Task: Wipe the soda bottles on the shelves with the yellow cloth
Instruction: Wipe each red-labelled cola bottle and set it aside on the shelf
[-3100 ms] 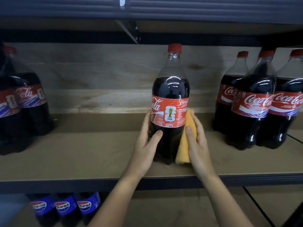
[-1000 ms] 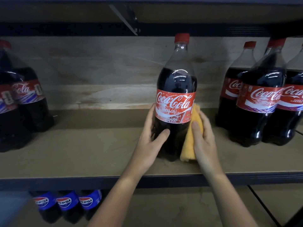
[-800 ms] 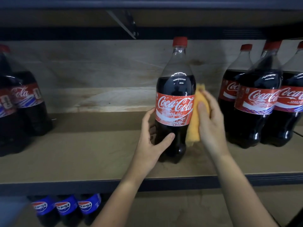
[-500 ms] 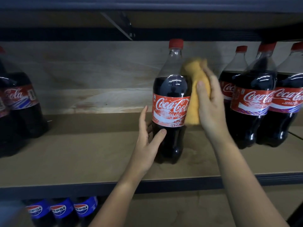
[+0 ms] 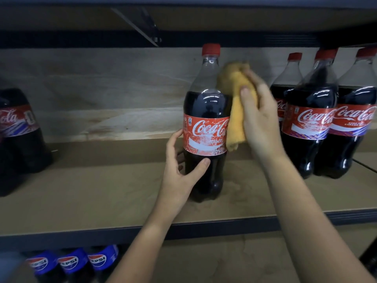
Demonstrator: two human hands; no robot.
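A: Where does the Coca-Cola bottle (image 5: 206,127) stand?

B: Upright on the wooden shelf (image 5: 102,193), near the middle of the view, red cap on top and its red label facing out.

A: And the left hand (image 5: 181,172)?

B: It grips the bottle's lower body from about 8 o'clock. The thumb lies across the dark front just under the label, and the fingers (image 5: 173,139) curl round the far side, so only part of them shows.

A: The right hand (image 5: 259,119)?

B: It holds the yellow cloth (image 5: 236,111) against the bottle's shoulder, at roughly 2 o'clock from the label. The fingers lie close together, curled over the bunched cloth and pressing it to the bottle. The cloth's lower end hangs down beside the label's right edge.

A: What else is on the shelf?

B: At 3 o'clock, a cluster of three Coca-Cola bottles (image 5: 310,123) packed side by side, just beyond the right hand. At 9 o'clock, well apart, another cola bottle (image 5: 18,129), cut by the frame edge. Towards 7 o'clock, on the shelf below, three Pepsi bottles (image 5: 70,262) show their blue labels.
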